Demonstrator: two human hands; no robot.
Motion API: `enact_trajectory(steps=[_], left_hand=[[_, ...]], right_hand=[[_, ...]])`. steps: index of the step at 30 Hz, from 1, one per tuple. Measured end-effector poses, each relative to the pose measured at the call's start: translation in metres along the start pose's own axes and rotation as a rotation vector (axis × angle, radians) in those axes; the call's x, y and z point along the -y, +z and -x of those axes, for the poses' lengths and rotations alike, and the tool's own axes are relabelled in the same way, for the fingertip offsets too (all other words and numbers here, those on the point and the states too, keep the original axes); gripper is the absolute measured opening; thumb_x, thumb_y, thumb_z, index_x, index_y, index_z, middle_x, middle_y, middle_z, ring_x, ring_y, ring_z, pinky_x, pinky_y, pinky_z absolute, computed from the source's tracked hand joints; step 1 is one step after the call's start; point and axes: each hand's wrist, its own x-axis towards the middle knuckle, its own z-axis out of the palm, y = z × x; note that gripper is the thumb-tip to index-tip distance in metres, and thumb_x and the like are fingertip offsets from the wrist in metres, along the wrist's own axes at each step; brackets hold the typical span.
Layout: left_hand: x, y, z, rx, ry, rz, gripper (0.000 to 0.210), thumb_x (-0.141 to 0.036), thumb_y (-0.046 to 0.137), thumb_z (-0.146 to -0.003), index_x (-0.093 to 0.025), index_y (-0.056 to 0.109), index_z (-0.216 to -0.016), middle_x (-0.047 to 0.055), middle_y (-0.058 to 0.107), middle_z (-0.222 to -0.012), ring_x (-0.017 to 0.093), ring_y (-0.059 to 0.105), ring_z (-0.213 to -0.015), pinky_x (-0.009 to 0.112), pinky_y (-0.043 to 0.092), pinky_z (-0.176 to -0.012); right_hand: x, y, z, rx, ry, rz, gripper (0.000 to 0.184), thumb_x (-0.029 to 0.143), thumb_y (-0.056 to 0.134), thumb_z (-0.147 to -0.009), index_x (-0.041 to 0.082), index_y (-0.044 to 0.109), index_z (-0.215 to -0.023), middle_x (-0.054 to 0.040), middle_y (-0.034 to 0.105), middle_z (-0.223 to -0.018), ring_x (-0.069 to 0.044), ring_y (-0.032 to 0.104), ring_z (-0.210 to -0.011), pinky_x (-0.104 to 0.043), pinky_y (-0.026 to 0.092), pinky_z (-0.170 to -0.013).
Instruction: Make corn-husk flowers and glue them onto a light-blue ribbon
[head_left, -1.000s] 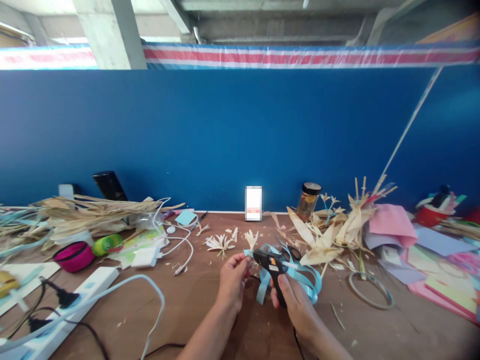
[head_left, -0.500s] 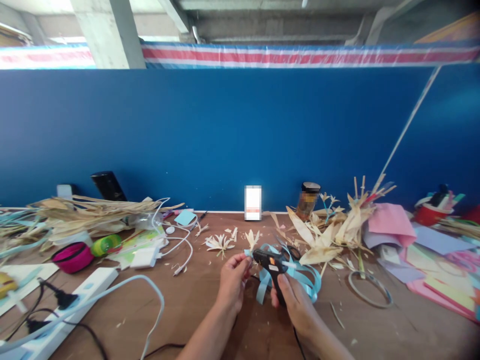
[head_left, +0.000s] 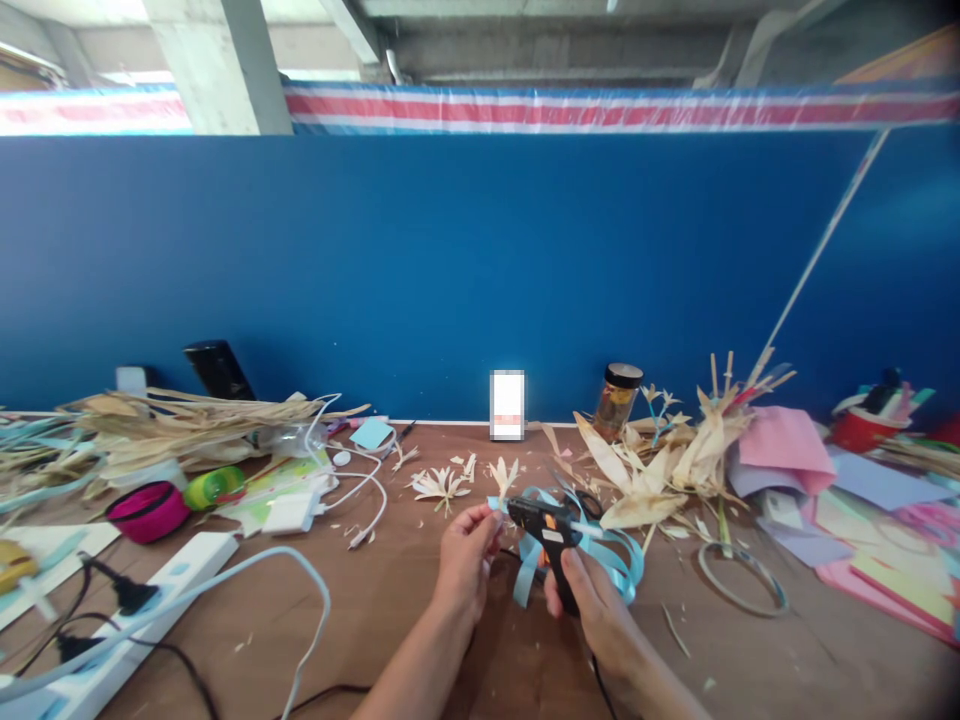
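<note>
Pinching a small light-blue piece [head_left: 494, 504] between thumb and fingertips, the left hand [head_left: 466, 550] is keeping its other fingers curled in. Just beyond those fingertips, a pale flower [head_left: 504, 474] is fanning its petals upward at the blue piece. The right hand [head_left: 592, 600] is wrapping around the handle of a black glue gun [head_left: 547, 525], thumb lying along the near side; whether a finger is pressing the trigger, I cannot tell. Its nozzle is pointing left, right beside the blue piece, though contact is too small to make out. A whitish glue stick [head_left: 585, 529] is jutting from the back. Behind the gun, loops of blue ribbon [head_left: 622, 565] are lying near dark-handled scissors [head_left: 592, 507]. Left of the flower, a second, wider bloom [head_left: 442, 485] is resting on the brown table [head_left: 360, 620]. Farther right, dry husks [head_left: 645, 490] are spreading before a dark-lidded jar [head_left: 619, 405]; far left, a white power strip [head_left: 191, 570] is holding black plugs [head_left: 135, 597].
</note>
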Motion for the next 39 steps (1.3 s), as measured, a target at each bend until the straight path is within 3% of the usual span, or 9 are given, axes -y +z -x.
enact_trajectory(steps=[8,15,21,39], left_hand=[[-0.001,0.001,0.001,0.028,0.004,-0.022,0.021,-0.021,0.075,-0.056,-0.013,0.062,-0.07,-0.003,0.058,-0.058,0.004,0.05,-0.05,0.013,0.037,-0.048],[0.002,0.003,0.001,-0.001,0.015,-0.016,0.02,-0.019,0.074,-0.055,-0.012,0.061,-0.068,-0.003,0.057,-0.054,0.004,0.047,-0.045,0.015,0.036,-0.046],[0.003,0.003,0.0,0.002,0.025,-0.01,0.021,-0.02,0.074,-0.055,-0.012,0.062,-0.069,-0.002,0.059,-0.056,0.005,0.05,-0.048,0.015,0.036,-0.046],[0.004,0.005,0.002,0.013,0.018,-0.021,0.02,-0.021,0.073,-0.055,-0.013,0.062,-0.07,-0.001,0.06,-0.056,0.005,0.05,-0.048,0.016,0.036,-0.046]], right_hand=[[-0.002,-0.001,-0.003,-0.013,0.04,-0.04,0.05,0.054,0.023,-0.087,0.018,0.051,-0.067,0.0001,0.052,-0.052,-0.016,0.05,-0.055,-0.027,0.038,-0.059],[-0.01,-0.001,0.0,-0.063,0.051,-0.059,0.046,0.05,0.023,-0.089,0.018,0.053,-0.076,0.0011,0.052,-0.052,-0.015,0.049,-0.056,-0.027,0.036,-0.06],[-0.017,-0.005,-0.002,-0.004,0.037,-0.015,0.048,0.048,0.024,-0.09,0.018,0.054,-0.068,-0.0006,0.053,-0.054,-0.016,0.049,-0.057,-0.027,0.036,-0.061],[-0.019,-0.005,-0.004,-0.004,0.03,-0.005,0.05,0.047,0.021,-0.09,0.018,0.052,-0.063,-0.001,0.053,-0.055,-0.015,0.049,-0.058,-0.027,0.036,-0.061]])
